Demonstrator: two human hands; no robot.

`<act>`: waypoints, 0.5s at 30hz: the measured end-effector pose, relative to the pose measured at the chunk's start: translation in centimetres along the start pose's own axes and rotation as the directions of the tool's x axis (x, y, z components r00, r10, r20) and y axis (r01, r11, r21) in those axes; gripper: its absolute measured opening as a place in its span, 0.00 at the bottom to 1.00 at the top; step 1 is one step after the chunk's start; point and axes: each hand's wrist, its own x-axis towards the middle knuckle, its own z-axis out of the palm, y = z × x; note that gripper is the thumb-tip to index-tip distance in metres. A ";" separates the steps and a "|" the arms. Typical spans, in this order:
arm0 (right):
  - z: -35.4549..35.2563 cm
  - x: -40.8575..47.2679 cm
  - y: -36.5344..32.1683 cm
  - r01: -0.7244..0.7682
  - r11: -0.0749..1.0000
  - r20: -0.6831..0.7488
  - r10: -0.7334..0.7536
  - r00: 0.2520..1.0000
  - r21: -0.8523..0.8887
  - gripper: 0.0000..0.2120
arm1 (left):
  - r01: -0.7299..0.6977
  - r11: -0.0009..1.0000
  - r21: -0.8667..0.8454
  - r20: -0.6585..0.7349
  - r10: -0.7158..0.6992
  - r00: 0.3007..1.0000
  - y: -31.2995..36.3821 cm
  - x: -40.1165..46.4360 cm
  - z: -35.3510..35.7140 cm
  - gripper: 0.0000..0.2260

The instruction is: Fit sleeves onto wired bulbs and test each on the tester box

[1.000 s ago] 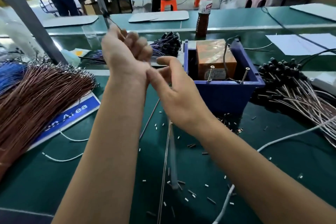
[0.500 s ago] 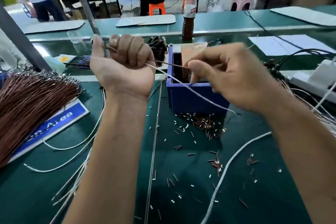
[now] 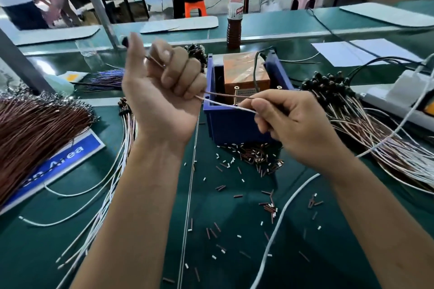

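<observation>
Here the left hand (image 3: 164,91) is raised in a fist, palm toward the camera, its fingers curled round a wired bulb whose dark head (image 3: 125,41) peeps out just behind the thumb. Two thin leads (image 3: 223,101), one brown and one white, run out of the fist's lower side toward the right hand (image 3: 288,124), which pinches them between thumb and forefinger; whether a sleeve sits under those fingertips cannot be told. Both hands hang in front of the blue tester box (image 3: 234,122), which holds an orange block (image 3: 244,70) and shows two screw heads along its near edge. On the green table (image 3: 141,230) below lie scattered short sleeves (image 3: 258,159), brown and white, thickest just before the box. A thick bundle of brown wires (image 3: 35,129) lies at far left, loose white and brown leads beside it, and a heap of black-headed wired bulbs (image 3: 352,110) fans out at right. A bottle of brown liquid (image 3: 234,21) stands behind the box.
</observation>
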 end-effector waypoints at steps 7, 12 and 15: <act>-1.8 -0.4 1.0 0.072 0.991 -0.069 -0.080 0.994 -0.116 0.08 | -0.045 0.751 0.659 0.120 -0.046 0.992 -4.2 -2.7 -1.3 0.12; -0.4 -1.5 2.5 0.201 0.901 -0.057 -0.241 0.969 -0.384 0.09 | -0.257 0.313 0.915 0.274 -0.012 0.962 -7.8 -3.8 -2.8 0.06; 0.0 -2.0 3.6 0.198 0.880 -0.099 -0.265 0.959 -0.433 0.06 | -0.397 0.083 0.914 0.395 0.042 0.918 -8.7 -3.9 -3.8 0.05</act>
